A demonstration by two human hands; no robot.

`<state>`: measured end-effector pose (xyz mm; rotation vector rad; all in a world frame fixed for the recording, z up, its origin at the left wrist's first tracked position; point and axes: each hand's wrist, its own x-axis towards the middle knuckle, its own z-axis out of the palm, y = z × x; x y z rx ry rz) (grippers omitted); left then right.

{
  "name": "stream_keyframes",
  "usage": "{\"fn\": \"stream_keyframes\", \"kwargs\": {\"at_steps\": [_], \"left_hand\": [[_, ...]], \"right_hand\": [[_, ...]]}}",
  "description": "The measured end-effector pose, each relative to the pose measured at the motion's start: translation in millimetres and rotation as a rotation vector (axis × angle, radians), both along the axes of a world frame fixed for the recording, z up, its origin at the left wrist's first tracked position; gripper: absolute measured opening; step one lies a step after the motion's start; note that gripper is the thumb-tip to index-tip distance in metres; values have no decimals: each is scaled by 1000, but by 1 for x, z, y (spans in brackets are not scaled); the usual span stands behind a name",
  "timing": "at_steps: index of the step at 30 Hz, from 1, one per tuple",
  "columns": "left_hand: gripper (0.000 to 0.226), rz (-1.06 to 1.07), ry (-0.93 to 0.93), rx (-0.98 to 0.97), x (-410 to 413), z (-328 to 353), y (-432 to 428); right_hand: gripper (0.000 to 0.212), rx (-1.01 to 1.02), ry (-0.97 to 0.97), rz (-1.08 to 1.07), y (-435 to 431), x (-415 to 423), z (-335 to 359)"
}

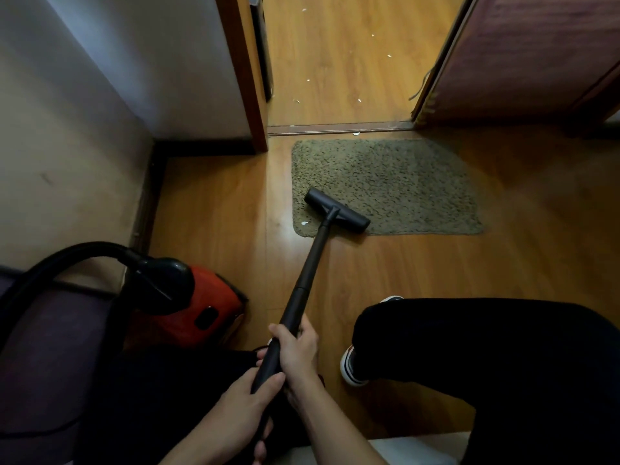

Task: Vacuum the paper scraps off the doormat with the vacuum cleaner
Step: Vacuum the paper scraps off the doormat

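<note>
Doormat: one, well ahead of your hands, before the doorway.
Scraps on the mat: one white paper scrap, just left of the floor head, which rests on the mat's near left part.
Scraps beyond: about seven, on the floor past the mat.
Wand: one, slanting from your hands to the head.
Right hand: wraps the wand, higher up.
Left hand: grips it just below, nearly touching the right.
Vacuum body: one, red, left of your hands.

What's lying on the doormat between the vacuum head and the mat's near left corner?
One white paper scrap lies on the doormat there, just left of the vacuum head, as the head view shows.
</note>
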<state>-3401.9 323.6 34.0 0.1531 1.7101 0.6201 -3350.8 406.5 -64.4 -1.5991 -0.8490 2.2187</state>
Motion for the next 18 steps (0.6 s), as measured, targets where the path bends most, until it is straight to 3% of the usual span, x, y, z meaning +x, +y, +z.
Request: {"fn": "stream_keyframes", "kwargs": {"at_steps": [5, 10, 15, 18], "left_hand": [[19, 87, -2, -41, -5, 11, -13], [17, 123, 1, -77, -5, 9, -25], [19, 105, -10, -89, -6, 4, -25], [18, 87, -3, -76, -8, 2, -18]], "right_hand": [[60, -35, 19, 53, -14, -10, 11], [31, -48, 29, 110, -28, -9, 16], [40, -40, 16, 100, -26, -10, 14], [30, -26, 7, 80, -17, -13, 13]]}}
